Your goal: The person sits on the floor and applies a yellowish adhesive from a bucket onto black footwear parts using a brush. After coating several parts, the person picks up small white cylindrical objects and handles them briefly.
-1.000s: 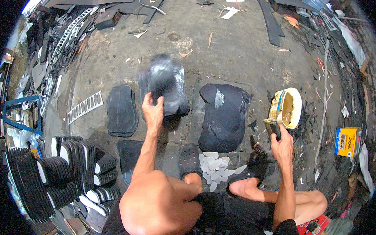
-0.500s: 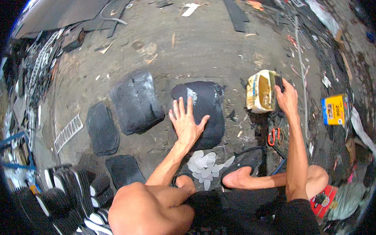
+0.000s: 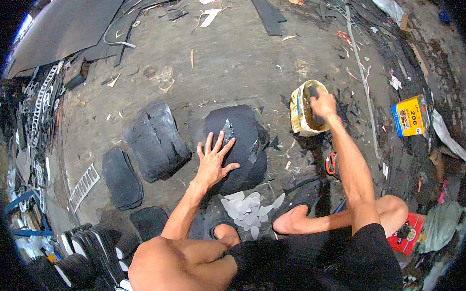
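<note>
Head view: the left hand (image 3: 211,165) has its grip spread flat upon the stack of black, rounded sheets (image 3: 247,146) on the grey floor (image 3: 236,67); the right hand (image 3: 324,106) grips a dark, block-shaped tool (image 3: 313,91) inside the yellow-stained white tub (image 3: 298,111)

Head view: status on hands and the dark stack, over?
Left hand spread on the dark stack. Right hand gripping a dark tool at the tub. White pieces near the stack, clear of both hands.
</note>
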### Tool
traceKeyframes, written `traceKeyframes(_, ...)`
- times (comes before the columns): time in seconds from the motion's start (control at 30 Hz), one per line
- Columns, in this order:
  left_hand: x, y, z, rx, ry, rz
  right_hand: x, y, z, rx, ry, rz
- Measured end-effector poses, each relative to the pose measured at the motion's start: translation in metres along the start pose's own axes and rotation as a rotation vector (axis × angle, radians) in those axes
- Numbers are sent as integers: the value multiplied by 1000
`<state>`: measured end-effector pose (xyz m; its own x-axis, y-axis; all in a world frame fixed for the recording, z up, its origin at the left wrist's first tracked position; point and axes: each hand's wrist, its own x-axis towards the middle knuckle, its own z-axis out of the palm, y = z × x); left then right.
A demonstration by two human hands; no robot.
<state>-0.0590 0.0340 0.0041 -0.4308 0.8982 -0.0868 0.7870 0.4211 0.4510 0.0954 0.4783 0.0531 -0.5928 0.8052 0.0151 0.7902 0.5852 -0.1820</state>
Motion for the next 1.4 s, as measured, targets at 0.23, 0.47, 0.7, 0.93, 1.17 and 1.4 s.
traceKeyframes(0.23, -5, 18, 30, 20, 160, -143, -56, 40, -83, 1230, -74, 417)
traceKeyframes(0.47, 6, 35, 19, -206, 213, -223, -159, -36, -121, 969, -617, 265)
traceKeyframes(0.7, 0, -9, -1, -627, 439, -138, -158, -108, -165, 1346, -416, 221)
traceKeyframes(0.93, -7, 10, -39, -1263, 488, -88, -158, -116, -159, 1409, -381, 223)
traceKeyframes(1.17, -52, 3, 6, -781, 242, -248, -152, -120, -140, 1452, -431, 219)
traceKeyframes(1.4, -38, 23, 21, -188, 499, -384, -156, -144, -98, 1436, -478, 179)
